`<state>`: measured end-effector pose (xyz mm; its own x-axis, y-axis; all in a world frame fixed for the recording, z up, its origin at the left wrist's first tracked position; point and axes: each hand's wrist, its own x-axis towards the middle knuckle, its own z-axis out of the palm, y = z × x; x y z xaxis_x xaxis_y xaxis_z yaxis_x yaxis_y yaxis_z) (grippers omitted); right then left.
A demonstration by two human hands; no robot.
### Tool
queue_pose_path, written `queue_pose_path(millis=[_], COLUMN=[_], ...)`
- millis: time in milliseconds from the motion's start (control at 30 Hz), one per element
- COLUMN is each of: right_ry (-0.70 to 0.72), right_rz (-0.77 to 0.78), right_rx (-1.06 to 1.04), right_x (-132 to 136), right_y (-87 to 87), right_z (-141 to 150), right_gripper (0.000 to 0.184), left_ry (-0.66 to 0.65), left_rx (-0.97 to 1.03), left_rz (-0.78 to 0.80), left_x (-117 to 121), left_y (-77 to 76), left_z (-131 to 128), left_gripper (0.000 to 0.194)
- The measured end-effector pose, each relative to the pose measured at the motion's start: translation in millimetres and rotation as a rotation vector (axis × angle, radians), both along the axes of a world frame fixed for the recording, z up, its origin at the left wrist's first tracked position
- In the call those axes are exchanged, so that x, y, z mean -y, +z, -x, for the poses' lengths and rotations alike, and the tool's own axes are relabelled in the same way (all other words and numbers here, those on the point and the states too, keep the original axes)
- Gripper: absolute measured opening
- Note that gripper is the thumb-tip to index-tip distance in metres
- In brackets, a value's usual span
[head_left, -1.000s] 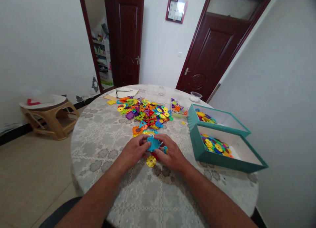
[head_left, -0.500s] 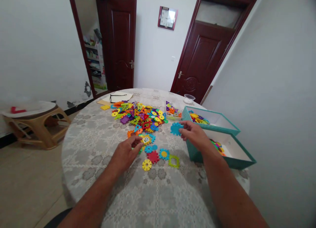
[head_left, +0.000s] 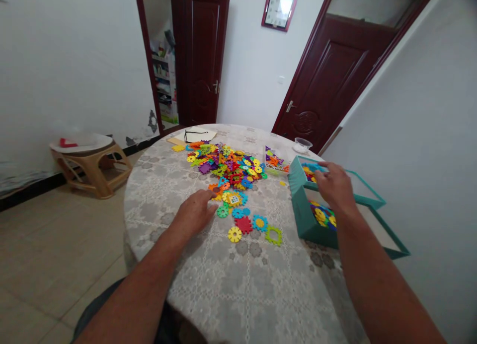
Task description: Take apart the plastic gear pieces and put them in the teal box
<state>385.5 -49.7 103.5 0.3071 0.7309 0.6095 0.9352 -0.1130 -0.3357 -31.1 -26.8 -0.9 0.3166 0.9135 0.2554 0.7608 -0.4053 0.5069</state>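
Observation:
My right hand (head_left: 335,185) is over the far teal box (head_left: 367,187), its fingers closed on a blue toothed plastic piece (head_left: 315,167). Colourful pieces lie in that box just below the fingers. My left hand (head_left: 197,210) rests low at the near end of the heap, thumb and bent fingers apart, its fingertips by an orange piece (head_left: 215,189). Whether it touches that piece is hard to see. Close by are a yellow piece with a printed square (head_left: 234,199), a green round one (head_left: 222,210), a red square one (head_left: 244,225) and a yellow flower-shaped one (head_left: 234,234).
A large heap of mixed pieces (head_left: 231,165) covers the table's middle. The near teal box (head_left: 316,230) holds more, partly behind my right forearm. Farther back are a clear tray of pieces (head_left: 276,160), a clear bowl (head_left: 302,145) and glasses (head_left: 196,132) on paper.
My right hand has carried the blue piece from above the table, right and over the far box. My left hand has shifted slightly at the heap's edge. The camera view has turned left.

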Motion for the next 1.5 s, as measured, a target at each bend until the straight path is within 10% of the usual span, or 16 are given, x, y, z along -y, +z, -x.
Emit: queue_pose_path(millis=[200,433,567,867,1500], right_ry=[0.595,0.622,0.735,0.753,0.819], right_rz=[0.433,0.649,0.606,0.634,0.334], right_rx=[-0.183,-0.020,-0.211,-1.564,-1.802], right_x=[36.9,53.5,51.3,39.1,40.1], right_y=[-53.1,-85.2,-83.5,-88.5,-106.0], right_z=[91.9,118.1,117.2,112.1,143.1], right_gripper=[0.032,0.047,0.046,0.045,0.040], left_ry=[-0.167,-0.270,-0.269,-0.243,-0.350], left_rx=[0.048,0.015,0.015,0.096,0.359], left_rz=[0.044,0.036,0.011,0.025,0.331], left_x=[7.6,12.1,11.9,12.4,43.1], left_y=[-0.1,-4.2,-6.0,-2.9,21.1], left_z=[-7.6,-17.4,-23.5,-23.5,-51.1], left_gripper=[0.027,0.027,0.028,0.028,0.048])
